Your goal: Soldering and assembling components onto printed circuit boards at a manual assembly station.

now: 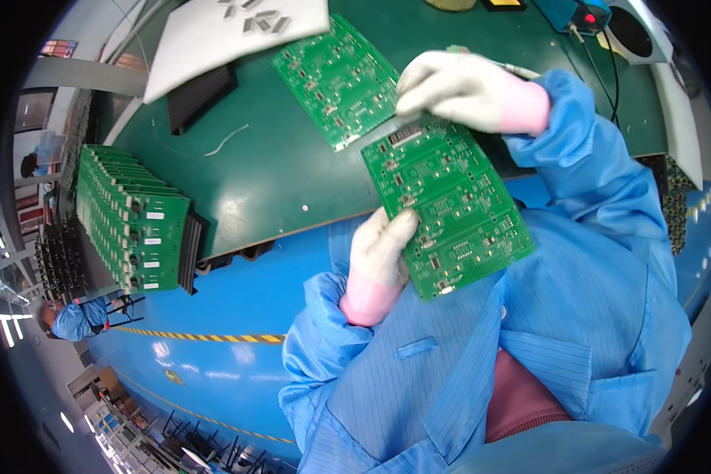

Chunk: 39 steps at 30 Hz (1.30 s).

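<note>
A green circuit board (470, 209) is tilted in front of my chest, over the near table edge. My gloved left hand (379, 249) grips its left edge, with the thumb on the face and the other fingers mostly hidden beneath. A small dark digit display (405, 137) sits at the board's upper left corner. Just above that display, my gloved right hand (462, 91) has its fingers curled together at the board's top edge; whatever they pinch is hidden. Beside the fingertips, a second green circuit board (336, 83) lies flat on the table.
A white foam sheet (237, 39) carries several small grey parts (265, 22) on the green table (261, 174). Upright boards fill a black rack (189, 253) at left. Behind my right hand lies a thin pen-like tool (517, 69); a blue device (577, 14) stands far right.
</note>
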Tool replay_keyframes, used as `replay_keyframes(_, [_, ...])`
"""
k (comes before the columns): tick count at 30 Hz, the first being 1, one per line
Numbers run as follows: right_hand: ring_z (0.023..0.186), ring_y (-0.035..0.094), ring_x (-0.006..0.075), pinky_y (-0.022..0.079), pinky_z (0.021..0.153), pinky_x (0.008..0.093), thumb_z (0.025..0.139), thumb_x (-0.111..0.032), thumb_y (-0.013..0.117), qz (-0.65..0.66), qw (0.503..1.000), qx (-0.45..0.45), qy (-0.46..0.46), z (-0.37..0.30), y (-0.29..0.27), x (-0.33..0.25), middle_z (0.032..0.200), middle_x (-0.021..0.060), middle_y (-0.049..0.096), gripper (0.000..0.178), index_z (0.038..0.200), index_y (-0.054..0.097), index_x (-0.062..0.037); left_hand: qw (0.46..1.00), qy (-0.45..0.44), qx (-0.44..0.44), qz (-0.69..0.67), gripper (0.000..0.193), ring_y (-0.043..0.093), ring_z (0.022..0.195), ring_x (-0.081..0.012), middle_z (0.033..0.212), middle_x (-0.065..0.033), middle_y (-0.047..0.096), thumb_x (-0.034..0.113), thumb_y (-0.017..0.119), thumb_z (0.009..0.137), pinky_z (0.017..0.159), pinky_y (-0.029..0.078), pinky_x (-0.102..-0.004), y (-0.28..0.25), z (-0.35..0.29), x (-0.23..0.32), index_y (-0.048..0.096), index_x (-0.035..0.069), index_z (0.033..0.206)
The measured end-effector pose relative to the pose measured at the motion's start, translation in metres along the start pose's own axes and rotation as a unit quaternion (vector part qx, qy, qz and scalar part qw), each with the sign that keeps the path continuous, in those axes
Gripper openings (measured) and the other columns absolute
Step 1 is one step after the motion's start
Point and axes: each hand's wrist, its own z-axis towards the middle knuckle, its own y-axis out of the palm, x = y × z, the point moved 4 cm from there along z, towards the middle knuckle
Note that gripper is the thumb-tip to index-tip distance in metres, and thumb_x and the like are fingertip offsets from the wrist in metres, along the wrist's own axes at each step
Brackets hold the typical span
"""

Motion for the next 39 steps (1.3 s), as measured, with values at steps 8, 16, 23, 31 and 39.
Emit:
replay_keyframes(8, [0.090, 0.062, 0.0213, 0.049, 0.083, 0.0301, 0.086, -0.014, 0.061, 0.129, 0.954, 0.109, 0.247, -0.007, -0.030, 0.024, 0.105, 0.0116, 0.066, 0.028, 0.109, 0.066, 0.0010, 0.992, 0.051, 0.055, 0.105, 0.034, 0.060, 0.093, -0.0182, 0.114, -0.0154, 0.062, 0.009, 0.052, 0.092, 0.084, 0.047, -0.0264, -0.024, -0.021, 0.012, 0.052, -0.006, 0.122])
replay_keyframes(16, [0.084, 0.065, 0.0201, 0.051, 0.079, 0.0276, 0.077, -0.012, 0.062, 0.031, 0.953, 0.082, 0.291, 0.057, -0.049, 0.054, 0.098, 0.0094, 0.071, 0.031, 0.104, 0.068, 0.0020, 0.972, 0.190, 0.121, 0.063, 0.035, 0.060, 0.096, -0.0199, 0.116, -0.0166, 0.061, 0.009, 0.054, 0.092, 0.087, 0.047, -0.0280, -0.062, -0.027, 0.033, 0.050, -0.006, 0.123])
replay_keyframes(23, [0.078, 0.065, 0.0255, 0.052, 0.074, 0.0327, 0.069, -0.010, 0.064, -0.058, 0.968, 0.039, 0.243, 0.145, -0.018, 0.115, 0.092, 0.0079, 0.071, 0.032, 0.100, 0.072, -0.0074, 0.964, 0.241, 0.113, 0.024, 0.036, 0.060, 0.099, -0.0225, 0.119, -0.0178, 0.059, 0.011, 0.055, 0.093, 0.089, 0.047, -0.0310, -0.072, -0.024, 0.053, 0.048, -0.006, 0.124])
replay_keyframes(31, [0.076, 0.063, 0.0251, 0.051, 0.073, 0.0356, 0.065, -0.010, 0.071, -0.060, 0.982, -0.002, 0.177, 0.188, 0.010, 0.154, 0.084, 0.0026, 0.069, 0.031, 0.095, 0.072, -0.0174, 0.961, 0.234, 0.137, 0.055, 0.038, 0.059, 0.102, -0.0225, 0.120, -0.0182, 0.058, 0.010, 0.051, 0.093, 0.091, 0.045, -0.0307, -0.080, -0.016, 0.057, 0.046, -0.007, 0.127])
replay_keyframes(39, [0.080, 0.064, 0.0267, 0.051, 0.072, 0.0358, 0.069, -0.017, 0.071, -0.103, 0.982, -0.030, 0.156, 0.186, 0.022, 0.150, 0.088, 0.0020, 0.070, 0.024, 0.093, 0.071, -0.0189, 0.967, 0.228, 0.099, 0.046, 0.040, 0.057, 0.104, -0.0224, 0.122, -0.0185, 0.057, 0.012, 0.049, 0.094, 0.092, 0.044, -0.0305, -0.081, -0.016, 0.057, 0.046, -0.007, 0.128])
